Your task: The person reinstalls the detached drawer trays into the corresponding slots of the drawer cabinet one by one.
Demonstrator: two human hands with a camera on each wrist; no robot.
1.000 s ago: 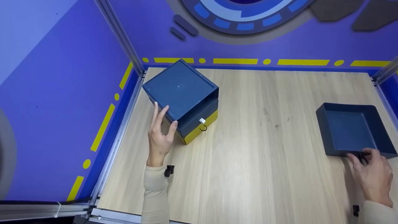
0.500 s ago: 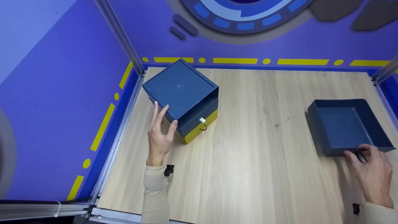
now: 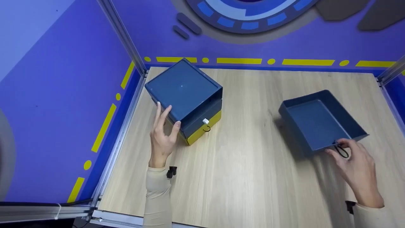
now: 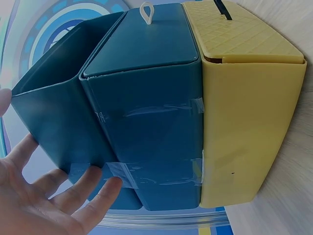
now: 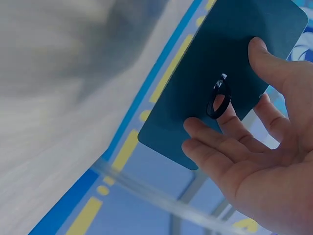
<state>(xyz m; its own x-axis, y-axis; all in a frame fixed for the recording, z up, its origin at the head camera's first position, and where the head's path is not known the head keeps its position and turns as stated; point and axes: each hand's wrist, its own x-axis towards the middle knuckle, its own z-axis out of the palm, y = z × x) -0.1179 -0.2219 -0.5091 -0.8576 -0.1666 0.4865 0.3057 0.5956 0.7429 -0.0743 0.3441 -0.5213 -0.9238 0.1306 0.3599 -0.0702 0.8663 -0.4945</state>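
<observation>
A stack of three drawer boxes stands at the left of the table: two dark blue housings over a yellow one point(image 4: 249, 122). The top housing point(image 3: 183, 88) has an open, drawerless front. My left hand point(image 3: 163, 139) rests its extended fingers and thumb against that top housing's side and front corner. At the right, my right hand point(image 3: 360, 167) holds a loose dark blue drawer point(image 3: 316, 123) by its front panel, near a black loop pull point(image 5: 220, 100). The drawer is tilted, its open side up, with a shadow beneath it; nothing shows inside.
A white loop pull point(image 3: 205, 121) marks the middle drawer, and a black loop point(image 3: 207, 129) hangs at the yellow one. Wooden table surface point(image 3: 246, 142) lies between stack and drawer. Purple panels and metal frame posts point(image 3: 120, 34) bound the left and back.
The right hand has carried the loose drawer leftward and slightly toward the back, turning and lifting it from the table. The left hand and the stack have stayed in place.
</observation>
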